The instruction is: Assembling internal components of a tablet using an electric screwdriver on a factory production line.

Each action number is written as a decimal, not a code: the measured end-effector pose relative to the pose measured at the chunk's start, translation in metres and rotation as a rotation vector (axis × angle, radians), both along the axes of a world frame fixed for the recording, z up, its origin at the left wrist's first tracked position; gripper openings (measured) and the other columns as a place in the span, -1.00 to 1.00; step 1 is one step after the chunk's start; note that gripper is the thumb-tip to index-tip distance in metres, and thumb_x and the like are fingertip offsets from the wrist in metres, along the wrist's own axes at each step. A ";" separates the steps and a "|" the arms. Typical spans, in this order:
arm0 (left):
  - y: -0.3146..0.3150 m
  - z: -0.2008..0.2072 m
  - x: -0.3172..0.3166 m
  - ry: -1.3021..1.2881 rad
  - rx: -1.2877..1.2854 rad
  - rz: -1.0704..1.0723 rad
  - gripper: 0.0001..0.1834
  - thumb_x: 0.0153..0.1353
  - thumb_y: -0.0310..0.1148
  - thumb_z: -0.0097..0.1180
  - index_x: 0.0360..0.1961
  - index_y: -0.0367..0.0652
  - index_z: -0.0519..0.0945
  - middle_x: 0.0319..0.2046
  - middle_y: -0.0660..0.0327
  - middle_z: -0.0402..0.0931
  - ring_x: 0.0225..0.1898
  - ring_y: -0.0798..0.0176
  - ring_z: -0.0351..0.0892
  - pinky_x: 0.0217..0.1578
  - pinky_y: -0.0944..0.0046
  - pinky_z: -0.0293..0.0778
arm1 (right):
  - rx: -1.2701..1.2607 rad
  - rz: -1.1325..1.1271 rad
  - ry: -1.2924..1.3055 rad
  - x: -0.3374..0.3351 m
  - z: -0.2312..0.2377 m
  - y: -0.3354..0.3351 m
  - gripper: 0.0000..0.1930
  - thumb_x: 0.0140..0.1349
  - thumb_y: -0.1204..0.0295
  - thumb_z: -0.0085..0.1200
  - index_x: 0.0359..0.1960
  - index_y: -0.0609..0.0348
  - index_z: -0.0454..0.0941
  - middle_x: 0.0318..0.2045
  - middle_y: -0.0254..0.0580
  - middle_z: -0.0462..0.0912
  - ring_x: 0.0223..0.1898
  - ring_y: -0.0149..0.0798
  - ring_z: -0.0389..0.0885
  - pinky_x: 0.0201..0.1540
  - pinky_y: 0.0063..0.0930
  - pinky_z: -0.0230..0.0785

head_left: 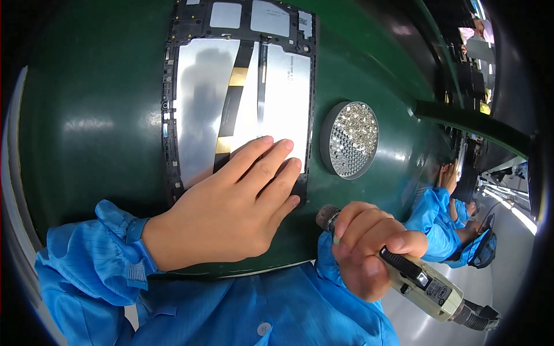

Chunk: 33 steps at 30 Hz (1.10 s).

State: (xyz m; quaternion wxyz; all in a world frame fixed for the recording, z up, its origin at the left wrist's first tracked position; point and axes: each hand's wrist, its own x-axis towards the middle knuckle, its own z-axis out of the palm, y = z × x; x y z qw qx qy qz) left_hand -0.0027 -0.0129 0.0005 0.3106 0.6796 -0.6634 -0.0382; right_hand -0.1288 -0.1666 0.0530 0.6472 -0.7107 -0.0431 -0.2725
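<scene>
An opened tablet (199, 78), with silver battery panels in a black frame, lies on the green work surface. A dark flex strip with gold tape (229, 106) runs down its middle. My left hand (225, 216) rests flat across the tablet's near part, fingers stretched out and covering some of it. To the right, my right hand (366, 248) is wrapped around a pale green electric screwdriver (430, 288) with a black lever. Its knurled nose points left toward the tablet's near right corner, apart from it; no bit tip can be made out.
A round grey dish (327, 144) of small silver screws stands right of the tablet. The green table (92, 124) bends around at the left. At the far right, a co-worker's blue sleeve (430, 222) and hand show beside a dark curved bar (473, 124).
</scene>
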 end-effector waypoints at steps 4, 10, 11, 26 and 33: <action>-0.003 -0.004 -0.004 0.043 -0.043 0.029 -0.80 0.07 -0.36 0.24 -0.31 -0.25 0.71 -0.02 -0.07 0.50 0.12 -0.14 0.41 0.18 -0.12 0.28 | -0.013 -0.002 0.015 0.000 -0.003 0.000 -0.63 0.03 0.62 0.05 -0.10 0.20 0.26 -0.66 -0.24 0.41 -0.67 -0.27 0.46 -0.50 -0.28 0.45; -0.001 -0.002 -0.005 0.071 -0.039 0.055 -0.80 0.08 -0.35 0.24 -0.33 -0.25 0.71 -0.02 -0.06 0.51 0.13 -0.13 0.42 0.19 -0.11 0.28 | -0.011 0.006 0.021 0.003 -0.002 0.001 -0.63 0.04 0.63 0.05 -0.09 0.19 0.26 -0.65 -0.24 0.41 -0.66 -0.28 0.47 -0.52 -0.28 0.45; -0.001 -0.002 -0.005 0.073 -0.038 0.054 -0.80 0.08 -0.35 0.24 -0.33 -0.25 0.71 -0.02 -0.06 0.51 0.13 -0.13 0.42 0.19 -0.11 0.28 | -0.010 0.005 0.023 0.003 -0.002 0.001 -0.63 0.04 0.63 0.05 -0.09 0.19 0.26 -0.65 -0.24 0.41 -0.66 -0.28 0.47 -0.52 -0.28 0.45; -0.002 -0.001 -0.002 0.026 -0.011 0.048 -0.81 0.06 -0.35 0.26 -0.32 -0.22 0.71 -0.01 -0.06 0.50 0.12 -0.12 0.43 0.19 -0.07 0.31 | -0.038 0.047 0.057 0.007 -0.002 0.003 -0.63 -0.09 0.69 0.11 -0.19 0.25 0.34 -0.65 -0.19 0.48 -0.65 -0.22 0.48 -0.50 -0.20 0.46; 0.007 0.026 0.008 -0.050 0.179 -0.012 -0.57 -0.03 -0.20 0.31 -0.07 0.01 0.64 0.20 0.02 0.33 0.28 -0.16 0.22 0.20 -0.43 0.05 | -0.012 -0.157 -0.069 -0.011 0.010 -0.036 -0.58 0.18 0.39 0.13 0.04 0.14 0.30 -0.56 -0.16 0.51 -0.49 -0.15 0.56 -0.29 -0.09 0.47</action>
